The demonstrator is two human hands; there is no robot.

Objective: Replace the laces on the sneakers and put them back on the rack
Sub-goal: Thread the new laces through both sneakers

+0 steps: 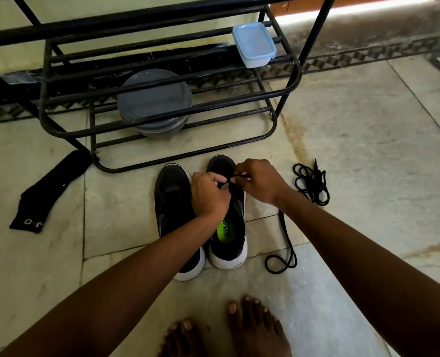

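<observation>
Two black sneakers with white soles stand side by side on the floor, toes toward the rack: the left sneaker (171, 202) and the right sneaker (230, 235) with a green insole. My left hand (208, 195) and my right hand (258, 181) are over the front of the right sneaker. Both pinch a black lace (230, 180) stretched between them. A long black lace (287, 243) trails on the floor from under my right forearm. A bundled black lace (311, 185) lies further right. The black metal shoe rack (273, 127) stands just behind the sneakers.
A grey round lidded container (153, 99) sits on the rack's lower shelf, and a pale blue plastic box (253, 45) sits on an upper shelf. A black sock (51, 191) lies on the floor at left. My bare feet (255, 328) are at the bottom edge.
</observation>
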